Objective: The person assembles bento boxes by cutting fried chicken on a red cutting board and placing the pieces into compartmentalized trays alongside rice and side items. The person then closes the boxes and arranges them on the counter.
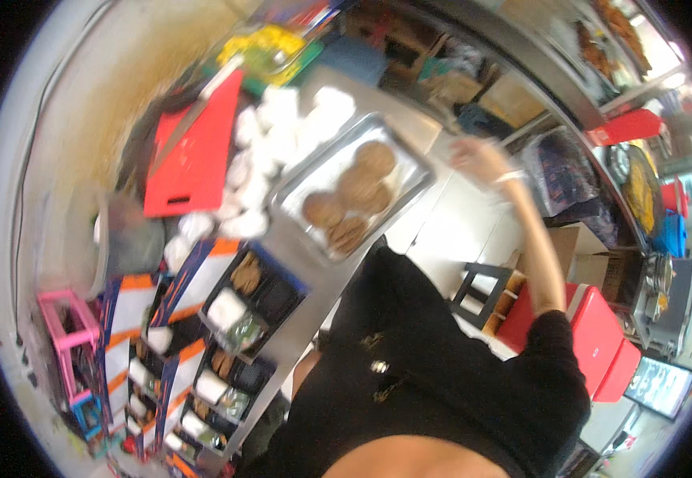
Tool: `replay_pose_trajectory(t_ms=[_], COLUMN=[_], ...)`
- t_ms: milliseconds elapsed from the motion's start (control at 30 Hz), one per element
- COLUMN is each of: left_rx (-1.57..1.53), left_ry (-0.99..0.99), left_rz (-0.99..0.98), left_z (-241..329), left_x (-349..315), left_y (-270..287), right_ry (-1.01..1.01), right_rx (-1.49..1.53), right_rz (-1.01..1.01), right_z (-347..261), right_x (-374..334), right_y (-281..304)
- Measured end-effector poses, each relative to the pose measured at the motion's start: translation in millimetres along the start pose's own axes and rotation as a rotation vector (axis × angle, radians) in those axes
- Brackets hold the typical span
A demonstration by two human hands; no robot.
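My right arm stretches out over the floor, and my right hand (481,162) is off to the right of the metal tray (298,227), apart from it. Motion blurs its fingers, and something clear like thin plastic shows around it; I cannot make out whether it holds anything. In the tray lie several round brown pieces of food (362,191) that look like cooked meat. Left of the tray are many white wrapped bundles (278,119). A red cutting board (190,159) with a long knife (182,135) across it lies beyond them. My left hand is out of the picture.
Black meal boxes (258,299) with food in compartments stand along the steel counter, among orange, white and blue cardboard sleeves (194,279). Farther left are a clear tub (131,243) and a pink rack (71,334). Shelves and a red box (577,327) are on the right.
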State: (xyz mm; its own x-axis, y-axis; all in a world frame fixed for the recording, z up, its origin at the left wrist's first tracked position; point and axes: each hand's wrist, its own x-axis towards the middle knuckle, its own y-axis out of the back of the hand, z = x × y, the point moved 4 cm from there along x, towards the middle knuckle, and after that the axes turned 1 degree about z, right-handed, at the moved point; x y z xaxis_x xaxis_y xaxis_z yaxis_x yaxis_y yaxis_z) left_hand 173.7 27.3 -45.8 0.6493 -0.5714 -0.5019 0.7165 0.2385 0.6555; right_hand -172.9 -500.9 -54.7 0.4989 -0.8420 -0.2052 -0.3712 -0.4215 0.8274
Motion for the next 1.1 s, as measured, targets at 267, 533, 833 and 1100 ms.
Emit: replay_pose_trajectory(t_ms=[267, 533, 833, 1100], left_rx=[0.129, 0.075, -0.505, -0.896], left_ry=[-0.159, 0.009, -0.198, -0.577], left_rz=[-0.096, 0.244, -0.230, -0.737], left_z=[131, 194, 426, 701], left_x=[81, 173, 137, 192], left_y=[-104, -160, -249, -436], right_ry=[0.285, 0.363, 0.118, -0.209], right_rx=[0.163, 0.160, 0.226, -0.182], right_rz=[0.112, -0.269, -0.005, 0.636], right_z=[21, 43, 227, 325], right_x=[79, 83, 75, 145], right_y=[-106, -83, 148, 430])
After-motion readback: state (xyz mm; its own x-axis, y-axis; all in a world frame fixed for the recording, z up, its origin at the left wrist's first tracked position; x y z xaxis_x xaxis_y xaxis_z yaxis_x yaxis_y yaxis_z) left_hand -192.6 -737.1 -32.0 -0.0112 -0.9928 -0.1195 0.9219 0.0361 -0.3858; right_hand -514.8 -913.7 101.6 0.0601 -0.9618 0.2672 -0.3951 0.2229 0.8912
